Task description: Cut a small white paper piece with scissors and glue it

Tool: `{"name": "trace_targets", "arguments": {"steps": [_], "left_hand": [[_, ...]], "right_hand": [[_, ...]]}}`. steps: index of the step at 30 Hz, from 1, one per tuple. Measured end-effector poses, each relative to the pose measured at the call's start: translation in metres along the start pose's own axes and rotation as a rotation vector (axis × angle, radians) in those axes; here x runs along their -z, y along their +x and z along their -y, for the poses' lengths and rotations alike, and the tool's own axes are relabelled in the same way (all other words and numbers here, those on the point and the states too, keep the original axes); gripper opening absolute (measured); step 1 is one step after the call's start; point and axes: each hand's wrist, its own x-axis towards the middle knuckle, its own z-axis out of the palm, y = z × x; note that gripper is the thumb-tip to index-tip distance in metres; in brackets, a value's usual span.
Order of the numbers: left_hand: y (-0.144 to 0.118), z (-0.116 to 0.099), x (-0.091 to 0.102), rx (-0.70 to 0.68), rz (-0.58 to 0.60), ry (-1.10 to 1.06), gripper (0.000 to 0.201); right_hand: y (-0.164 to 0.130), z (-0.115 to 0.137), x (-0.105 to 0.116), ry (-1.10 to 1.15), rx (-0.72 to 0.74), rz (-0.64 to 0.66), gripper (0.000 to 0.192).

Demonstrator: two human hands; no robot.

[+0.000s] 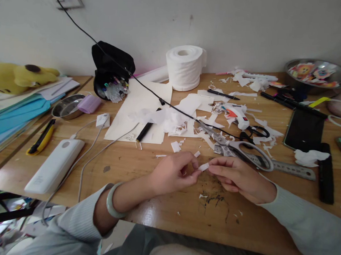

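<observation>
A small white paper piece (204, 167) is pinched between the fingertips of both hands above the wooden table (159, 215). My left hand (175, 172) grips its left end, thumb and forefinger together. At its right end, my right hand (239, 177) holds it the same way, the other fingers curled below. Large grey-handled scissors (244, 151) lie just beyond my right hand, across a metal ruler (295, 169). Small paper scraps (175, 146) are scattered beyond my left hand.
A toilet roll (183, 68) stands by the wall. A black cable (144, 85) crosses above the paper sheets (121, 120). At left are a power bank (55, 164) and yellow cutter (42, 137); at right, a glue gun (236, 115), phone (305, 128) and metal bowl (314, 88).
</observation>
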Motion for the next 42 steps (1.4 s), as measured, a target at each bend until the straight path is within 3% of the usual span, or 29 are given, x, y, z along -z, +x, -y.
{"name": "trace_targets", "arguments": {"steps": [5,8,10,16,22,35,42], "left_hand": [[0.006,0.004,-0.002,0.167,0.171,-0.489,0.022],[0.008,0.005,-0.003,0.251,0.280,-0.653,0.021],[0.009,0.006,-0.004,0.291,0.293,-0.701,0.023],[0.010,0.006,-0.004,0.359,0.314,-0.721,0.021],[0.010,0.006,-0.004,0.398,0.299,-0.664,0.024],[0.011,0.005,-0.003,0.427,0.292,-0.659,0.024],[0.011,0.006,-0.003,0.429,0.311,-0.669,0.022]], "right_hand": [[-0.002,0.004,0.001,0.006,-0.008,0.019,0.026],[-0.002,0.004,0.002,-0.071,0.010,0.014,0.026],[-0.001,0.003,0.002,-0.168,0.034,0.004,0.025],[-0.001,-0.002,0.000,-0.609,0.370,-0.179,0.019],[-0.002,-0.006,-0.003,-0.827,0.608,-0.331,0.012],[-0.002,-0.008,-0.005,-0.736,0.534,-0.301,0.014],[-0.003,-0.012,-0.006,-0.858,0.703,-0.354,0.011]]}}
